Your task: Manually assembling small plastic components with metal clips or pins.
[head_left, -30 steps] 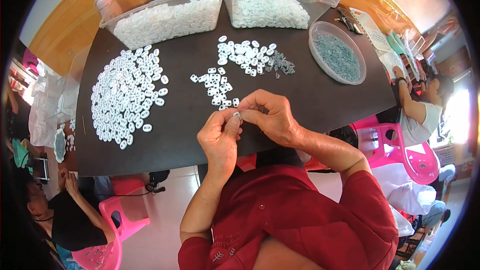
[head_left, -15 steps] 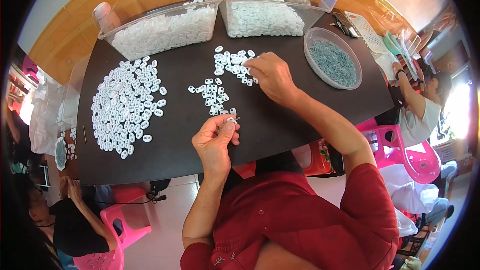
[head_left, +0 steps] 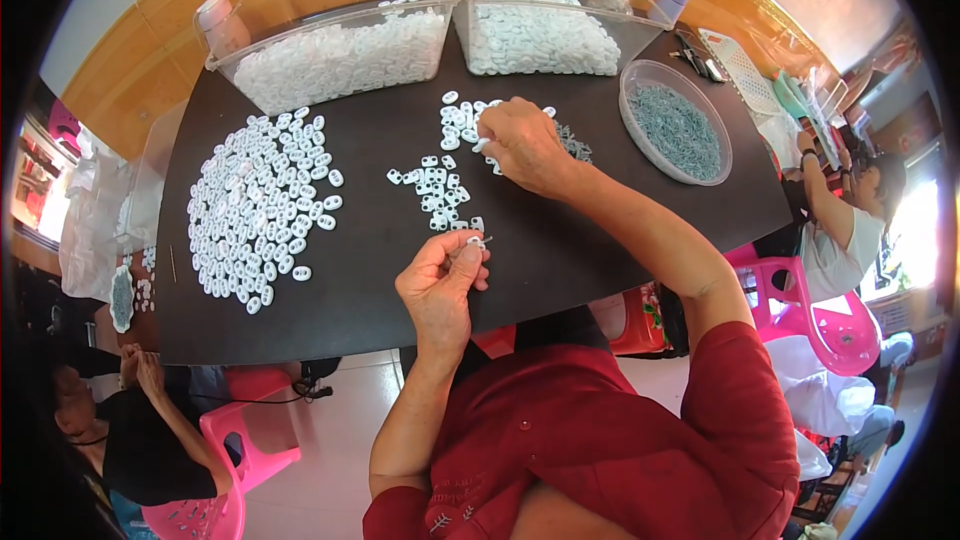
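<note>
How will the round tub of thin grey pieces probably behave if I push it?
The tub would probably slide rather than tip, since it looks wide and low. Its wall may flex a little, as it looks like thin clear plastic. The grey pieces could spill if it tilts, because they lie loose and uncovered.

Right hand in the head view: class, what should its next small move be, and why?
Probably the right hand should carry the white piece at its fingertips toward the left hand, if gripped, which is unclear: the left hand pinches another white piece with a thin grey pin sticking out.
</note>
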A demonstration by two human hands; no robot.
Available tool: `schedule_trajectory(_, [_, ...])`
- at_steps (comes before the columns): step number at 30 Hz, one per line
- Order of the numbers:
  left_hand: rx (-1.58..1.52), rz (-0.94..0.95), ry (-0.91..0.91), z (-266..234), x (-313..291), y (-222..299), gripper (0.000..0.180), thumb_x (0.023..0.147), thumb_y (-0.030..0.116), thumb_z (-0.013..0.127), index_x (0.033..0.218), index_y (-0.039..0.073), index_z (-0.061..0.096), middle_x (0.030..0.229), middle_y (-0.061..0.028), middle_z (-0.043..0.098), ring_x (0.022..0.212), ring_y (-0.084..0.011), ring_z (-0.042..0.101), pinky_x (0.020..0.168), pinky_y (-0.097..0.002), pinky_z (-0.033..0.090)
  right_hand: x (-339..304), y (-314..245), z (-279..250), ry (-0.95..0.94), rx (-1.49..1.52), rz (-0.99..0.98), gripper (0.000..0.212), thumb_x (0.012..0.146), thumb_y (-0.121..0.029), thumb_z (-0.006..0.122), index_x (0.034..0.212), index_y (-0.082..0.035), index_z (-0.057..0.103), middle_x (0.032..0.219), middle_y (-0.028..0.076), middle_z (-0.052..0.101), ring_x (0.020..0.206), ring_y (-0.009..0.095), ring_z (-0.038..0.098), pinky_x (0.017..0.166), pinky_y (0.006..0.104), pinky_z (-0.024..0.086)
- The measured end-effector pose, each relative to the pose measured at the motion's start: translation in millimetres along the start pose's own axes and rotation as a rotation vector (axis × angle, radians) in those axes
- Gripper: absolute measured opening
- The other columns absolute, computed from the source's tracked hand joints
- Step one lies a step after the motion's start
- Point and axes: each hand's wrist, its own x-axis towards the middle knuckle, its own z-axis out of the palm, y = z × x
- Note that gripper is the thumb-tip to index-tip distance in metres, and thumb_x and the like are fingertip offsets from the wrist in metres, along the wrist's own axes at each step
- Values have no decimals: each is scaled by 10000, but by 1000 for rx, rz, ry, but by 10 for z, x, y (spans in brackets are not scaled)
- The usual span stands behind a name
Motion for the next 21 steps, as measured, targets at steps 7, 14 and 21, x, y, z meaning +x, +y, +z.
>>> schedule_trajectory(7, [-3, 16, -10, -8, -5, 0, 125, 852, 21, 612, 937, -68, 629, 754, -99, 631, 554, -110, 533, 520, -223, 450, 69, -6, -228, 19, 209, 10, 114, 729, -40, 633, 838, -31, 600, 671, 69, 553, 662, 209, 536, 605, 328, 436])
schedule_trajectory(14, [-28, -11, 29, 8, 5, 40, 123, 853, 14, 606, 944, -67, 628, 757, -103, 626, 550, -116, 531, 508, -228, 446, -96, -302, -457, -240, 880, 444, 85, 759, -21, 639, 822, 30, 615, 729, 31, 597, 682, 80, 532, 615, 240, 447])
schedule_trajectory(21, [-64, 66, 20, 81, -26, 85, 150, 869, 37, 606, 996, -41, 621, 769, -76, 619, 562, -83, 527, 503, -206, 446, -379, -475, -527, -369, 1224, 622, 103, 834, -74, 599, 913, -9, 611, 798, 19, 613, 696, 60, 534, 615, 204, 433])
